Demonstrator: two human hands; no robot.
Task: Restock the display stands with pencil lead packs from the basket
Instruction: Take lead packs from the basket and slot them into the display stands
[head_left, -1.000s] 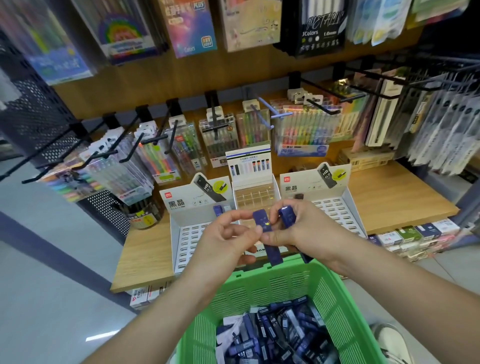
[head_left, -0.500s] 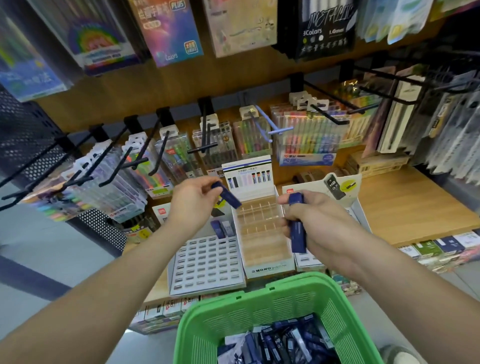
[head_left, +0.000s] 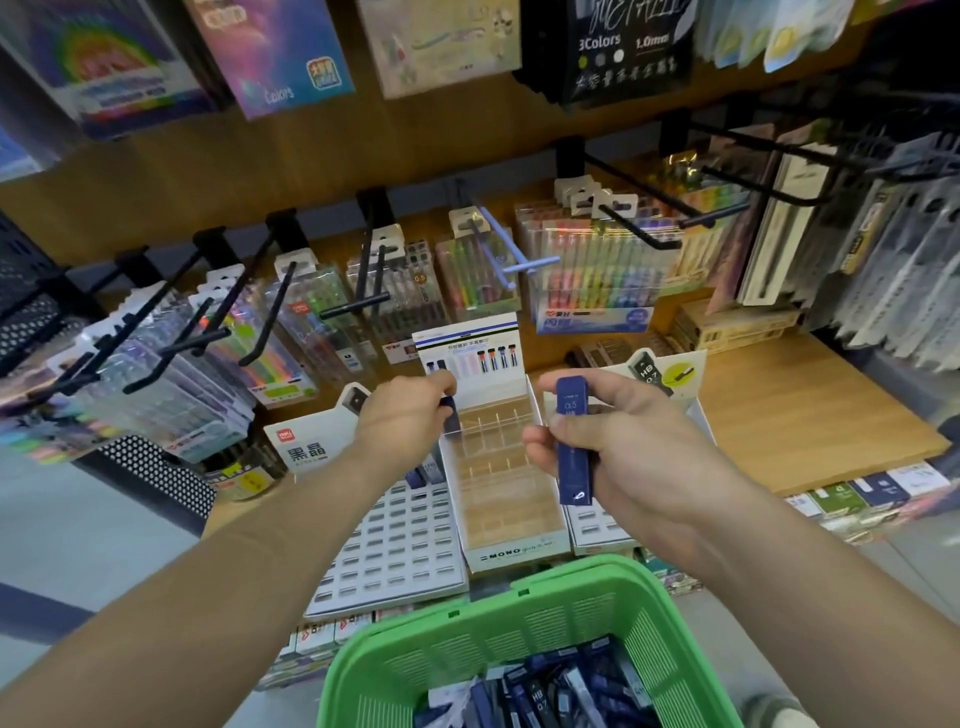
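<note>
The left hand (head_left: 408, 415) pinches a blue pack (head_left: 452, 418) at the 11 o'clock corner of the middle stand (head_left: 506, 519). The right hand (head_left: 623, 447) grips a second pack (head_left: 573, 441). More packs (head_left: 535, 693) lie in the green basket (head_left: 582, 571) at 6 o'clock. Next, I think, the blue pack needs sliding straight into a slot.

— What stands at the back?
— A brown wooden back wall (head_left: 208, 171). Black metal hooks (head_left: 644, 188) jut out of it, and clear packs of coloured pens (head_left: 597, 280) hang on them.
— And under those?
— A light wooden shelf (head_left: 810, 415), with a row of small boxes (head_left: 878, 486) below its front edge. A black perforated metal panel (head_left: 156, 483) stands at the left.
— The floor?
— A smooth pale grey floor (head_left: 78, 535), crossed by a dark stripe (head_left: 41, 616). The upper right corner lies in shadow.
</note>
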